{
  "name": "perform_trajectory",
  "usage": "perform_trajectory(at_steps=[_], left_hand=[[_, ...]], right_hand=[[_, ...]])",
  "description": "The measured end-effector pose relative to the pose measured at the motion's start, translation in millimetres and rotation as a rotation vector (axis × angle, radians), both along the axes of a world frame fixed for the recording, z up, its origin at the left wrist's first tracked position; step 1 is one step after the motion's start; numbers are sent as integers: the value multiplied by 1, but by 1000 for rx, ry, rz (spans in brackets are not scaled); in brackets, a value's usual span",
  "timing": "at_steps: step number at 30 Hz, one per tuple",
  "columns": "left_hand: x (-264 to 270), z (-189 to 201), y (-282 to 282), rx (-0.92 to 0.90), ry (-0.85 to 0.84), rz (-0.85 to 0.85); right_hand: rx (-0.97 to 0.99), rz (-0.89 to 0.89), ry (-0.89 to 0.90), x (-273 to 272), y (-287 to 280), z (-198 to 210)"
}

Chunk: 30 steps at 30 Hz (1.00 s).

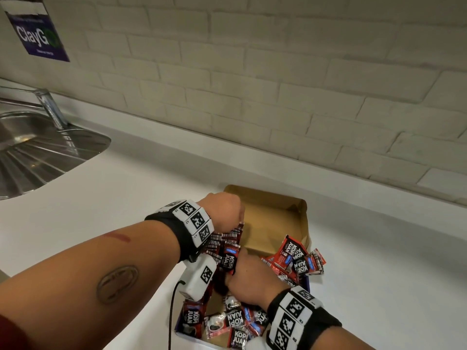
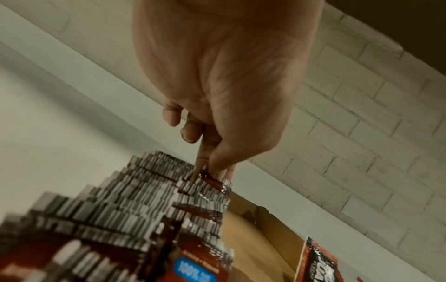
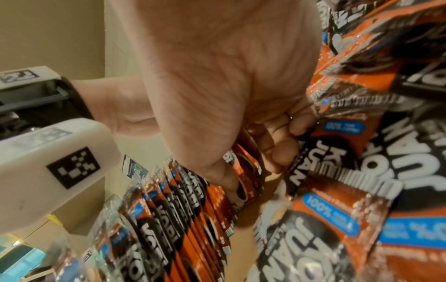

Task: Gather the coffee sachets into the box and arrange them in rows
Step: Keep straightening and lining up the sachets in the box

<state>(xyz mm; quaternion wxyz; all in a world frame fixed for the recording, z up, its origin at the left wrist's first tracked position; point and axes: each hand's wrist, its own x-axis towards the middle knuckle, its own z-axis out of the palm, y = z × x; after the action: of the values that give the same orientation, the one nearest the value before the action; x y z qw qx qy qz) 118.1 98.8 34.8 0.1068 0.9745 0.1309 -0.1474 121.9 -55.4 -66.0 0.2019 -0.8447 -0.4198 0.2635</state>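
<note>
Sachets [image 1: 300, 258], box [image 1: 275, 213], white counter [image 1: 126, 188], brick wall [image 1: 278, 72]

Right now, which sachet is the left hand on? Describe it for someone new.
Find the open brown cardboard box on the white counter. Along its left side stands a row of upright red-and-black sachets. The left hand pinches the farthest one's top edge.

The left hand [image 2: 224, 85] is reaching down from the top of the frame, its fingertips [image 2: 214, 167] pinching the top edge of a sachet [image 2: 212, 184] at the far end of an upright row of sachets [image 2: 125, 213] filling the lower left. The cardboard box [image 2: 265, 238] is showing at lower right, the white desk [image 2: 48, 114] at left, and the brick wall [image 2: 362, 133] at right.
</note>
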Motion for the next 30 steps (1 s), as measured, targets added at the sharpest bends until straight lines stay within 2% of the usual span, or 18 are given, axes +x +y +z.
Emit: perform_trajectory(at_steps=[8,19,25,30], left_hand=[[-7,-1,10,-88,34,34],[-31,7,23,-261,-206,154],[-69,2,39,-212,-205,211],[-74,-2,30,-127,-186,118]], right_hand=[[-38,10,-21,2,1,-1],[-77,0,-25,0,3,-7],[-79,127,-173,-7,6,-9],[-53,120,-170,-8,1,-11]])
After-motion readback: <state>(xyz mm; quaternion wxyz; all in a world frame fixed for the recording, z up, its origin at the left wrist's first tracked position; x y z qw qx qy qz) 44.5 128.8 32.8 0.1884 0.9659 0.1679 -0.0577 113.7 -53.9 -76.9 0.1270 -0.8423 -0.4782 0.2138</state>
